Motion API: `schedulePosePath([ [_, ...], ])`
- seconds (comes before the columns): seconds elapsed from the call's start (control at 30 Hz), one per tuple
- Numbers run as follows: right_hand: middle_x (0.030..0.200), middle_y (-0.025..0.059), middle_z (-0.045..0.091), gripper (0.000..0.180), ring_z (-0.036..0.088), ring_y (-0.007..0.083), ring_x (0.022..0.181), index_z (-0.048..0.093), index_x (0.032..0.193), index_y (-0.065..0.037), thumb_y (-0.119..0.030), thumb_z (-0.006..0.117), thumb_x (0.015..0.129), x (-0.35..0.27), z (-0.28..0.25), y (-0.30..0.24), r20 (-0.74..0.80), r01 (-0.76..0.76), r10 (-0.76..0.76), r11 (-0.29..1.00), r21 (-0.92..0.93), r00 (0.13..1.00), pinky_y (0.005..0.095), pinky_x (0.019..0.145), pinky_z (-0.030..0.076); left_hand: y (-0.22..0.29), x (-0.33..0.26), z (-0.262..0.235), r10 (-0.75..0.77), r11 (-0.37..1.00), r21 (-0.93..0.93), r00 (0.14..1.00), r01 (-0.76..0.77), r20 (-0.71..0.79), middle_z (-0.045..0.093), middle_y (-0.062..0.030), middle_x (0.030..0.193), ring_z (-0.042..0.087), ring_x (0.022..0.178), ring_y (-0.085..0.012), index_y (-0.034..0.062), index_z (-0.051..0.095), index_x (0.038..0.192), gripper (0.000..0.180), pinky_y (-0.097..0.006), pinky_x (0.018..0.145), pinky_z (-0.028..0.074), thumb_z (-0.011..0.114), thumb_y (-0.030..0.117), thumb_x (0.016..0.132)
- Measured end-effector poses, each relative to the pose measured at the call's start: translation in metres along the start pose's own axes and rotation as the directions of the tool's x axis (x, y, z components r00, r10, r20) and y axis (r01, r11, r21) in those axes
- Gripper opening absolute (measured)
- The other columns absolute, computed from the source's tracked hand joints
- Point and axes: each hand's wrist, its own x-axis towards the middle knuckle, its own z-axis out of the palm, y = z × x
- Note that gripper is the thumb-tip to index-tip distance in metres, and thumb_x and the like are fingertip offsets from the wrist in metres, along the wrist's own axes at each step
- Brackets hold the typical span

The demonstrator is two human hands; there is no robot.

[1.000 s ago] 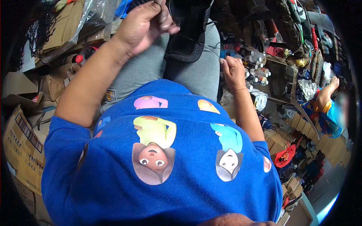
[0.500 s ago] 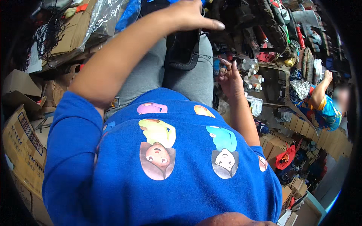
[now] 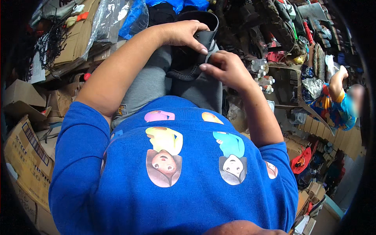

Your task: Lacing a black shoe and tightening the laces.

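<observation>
Black shoe upper between two hands

The shoe upper (image 3: 206, 38) rests over the grey trousers (image 3: 143, 84); it looks light and bendable, probably best held by its side wall. The left hand (image 3: 185, 34) grips that wall, wrist bent; the right hand (image 3: 229, 71) curls beside it, pinch unclear.

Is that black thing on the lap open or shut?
Open: the black thing curves around a dark hollow, seen beyond the left hand.
</observation>
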Motion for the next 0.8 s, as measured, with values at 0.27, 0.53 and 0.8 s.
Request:
schedulePosePath([
  [0.27, 0.062, 0.0153, 0.043, 0.022, 0.045, 0.0285, 0.057, 0.05, 0.071, 0.002, -0.014, 0.062, 0.08, 0.003, 0.011, 0.001, 0.131, 0.227, -0.213, 0.968, -0.105, 0.968, 0.0383, 0.054, 0.037, -0.011, 0.002, 0.002, -0.042, 0.997, -0.057, 0.997, 0.045, 0.058, 0.062, -0.0023, 0.087, 0.057, 0.083, -0.0113, 0.0006, 0.06, 0.101, 0.039, -0.027, 0.079, 0.047, 0.08, 0.014, 0.069],
  [0.53, 0.063, 0.0053, 0.048, 0.023, 0.047, 0.0163, 0.061, 0.055, 0.069, 0.002, -0.014, 0.064, 0.083, -0.049, -0.004, -0.007, -0.083, -0.016, 0.044, 0.949, 0.316, 0.996, 0.0322, 0.055, 0.038, -0.007, -0.002, -0.003, -0.126, 0.983, -0.12, 0.989, 0.135, 0.08, 0.065, -0.0032, 0.092, 0.059, 0.084, -0.0097, 0.0016, 0.06, 0.101, 0.038, -0.026, 0.078, 0.047, 0.079, 0.012, 0.069],
  [0.8, 0.077, 0.0094, 0.058, 0.021, 0.059, 0.0242, 0.072, 0.07, 0.099, -0.01, -0.008, 0.066, 0.078, -0.032, 0.006, -0.012, -0.163, 0.006, -0.017, 0.997, -0.073, 0.987, 0.0336, 0.065, 0.047, 0.004, -0.014, -0.027, -0.033, 0.988, -0.132, 0.954, 0.076, 0.298, 0.066, -0.0051, 0.097, 0.061, 0.09, -0.0138, 0.0025, 0.057, 0.112, 0.049, -0.03, 0.084, 0.047, 0.078, 0.012, 0.068],
])
